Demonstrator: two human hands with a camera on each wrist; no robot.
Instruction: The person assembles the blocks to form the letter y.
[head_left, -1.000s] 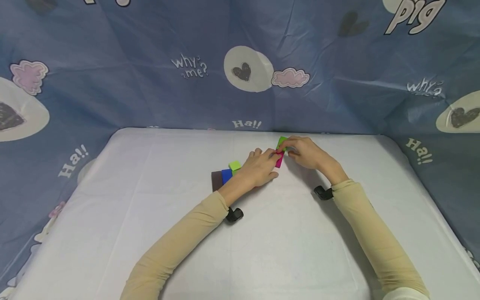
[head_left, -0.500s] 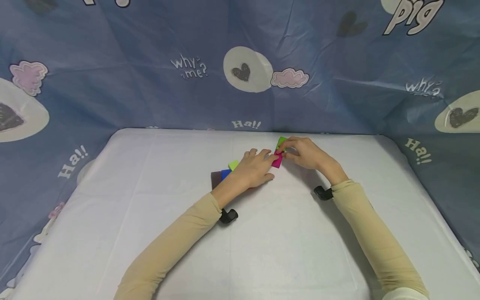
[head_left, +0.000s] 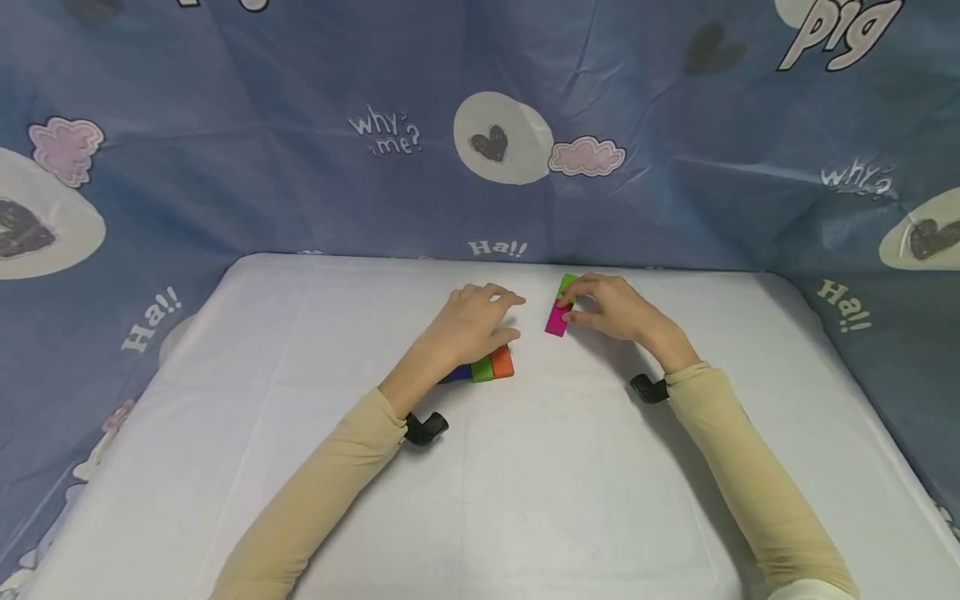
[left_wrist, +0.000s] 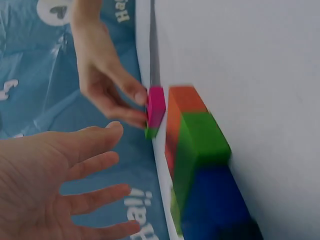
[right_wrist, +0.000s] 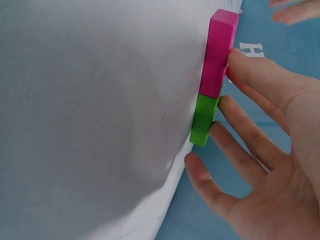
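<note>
My right hand (head_left: 618, 308) holds a magenta block (head_left: 556, 323) with thumb and forefinger at its sides. A bright green block (head_left: 567, 283) lies end to end with it, and other fingertips of that hand rest by the green one in the right wrist view. My left hand (head_left: 467, 323) hovers apart from these, its fingers spread with nothing in them. Below it stands a row of blocks: orange (head_left: 502, 362), green (head_left: 482, 369) and blue (head_left: 460, 372). The left hand and forearm hide the rest of the row in the head view. A yellow-green block (left_wrist: 175, 212) peeks out behind the row.
A white cloth covers the table (head_left: 585, 467). Behind the table's far edge hangs a blue printed curtain (head_left: 300, 183), close to the magenta and green pair. Black wrist cameras (head_left: 426, 428) sit beneath both forearms.
My left hand has let go of the magenta block and drawn back to the left, over the row. The magenta block's front end swung slightly left, into line with the green. My right hand stayed there.
</note>
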